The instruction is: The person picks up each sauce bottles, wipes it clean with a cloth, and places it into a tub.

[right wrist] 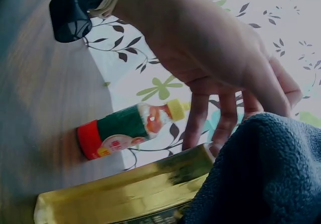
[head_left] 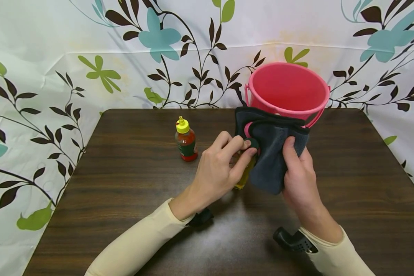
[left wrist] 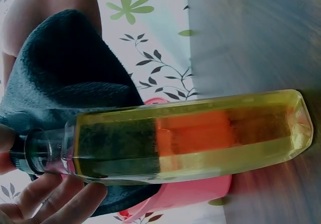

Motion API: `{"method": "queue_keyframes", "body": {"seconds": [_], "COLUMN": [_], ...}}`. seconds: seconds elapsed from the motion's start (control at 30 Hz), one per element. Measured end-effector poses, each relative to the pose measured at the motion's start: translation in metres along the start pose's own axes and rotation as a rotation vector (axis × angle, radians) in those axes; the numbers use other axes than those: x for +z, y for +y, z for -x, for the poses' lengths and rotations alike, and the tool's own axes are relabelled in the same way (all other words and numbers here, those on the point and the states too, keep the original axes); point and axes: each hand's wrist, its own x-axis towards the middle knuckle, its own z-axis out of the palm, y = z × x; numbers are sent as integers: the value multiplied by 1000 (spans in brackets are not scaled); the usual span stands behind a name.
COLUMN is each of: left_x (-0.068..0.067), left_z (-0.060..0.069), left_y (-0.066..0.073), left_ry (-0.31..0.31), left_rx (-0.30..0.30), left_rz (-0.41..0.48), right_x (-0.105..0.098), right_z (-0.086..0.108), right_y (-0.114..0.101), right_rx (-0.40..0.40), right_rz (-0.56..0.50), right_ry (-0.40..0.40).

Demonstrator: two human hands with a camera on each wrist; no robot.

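My left hand (head_left: pixel 216 168) pinches the dark cap (head_left: pixel 252 143) of an oil bottle (head_left: pixel 242 177) with thumb and fingers. In the left wrist view the bottle (left wrist: pixel 200 138) of yellow oil shows nearly whole, its neck by my fingers (left wrist: pixel 60 199). Folded over my right hand (head_left: pixel 301 184), a dark grey cloth (head_left: pixel 269 161) is gripped with the thumb on its front, just right of the bottle. The cloth (right wrist: pixel 266 169) covers part of the bottle (right wrist: pixel 135 189) in the right wrist view. Fingers behind the cloth are hidden.
A pink bucket (head_left: pixel 286 90) stands behind the cloth at the back of the brown table (head_left: pixel 131 191). To the left of my hands is a red sauce bottle (head_left: pixel 187 143) with a yellow cap. A patterned sheet (head_left: pixel 100 42) hangs behind the table.
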Motion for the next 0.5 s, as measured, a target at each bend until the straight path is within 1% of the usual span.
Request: {"method": "queue_keyframes", "body": {"seconds": [0.23,0.37,0.5], "left_x": [1,3,3], "left_z": [1,1,2], "left_y": [-1,-1,-2], "left_ry": [8,-1,-13], "left_rx": [4,5,-13], "left_rz": [17,55,103], "right_x": [-1,-2,-2], "right_z": [0,0,0], "right_y": [6,7,7], "right_rx": [24,38,46], "right_rz": [35,58,81], "right_ry": [22,40,47]}}
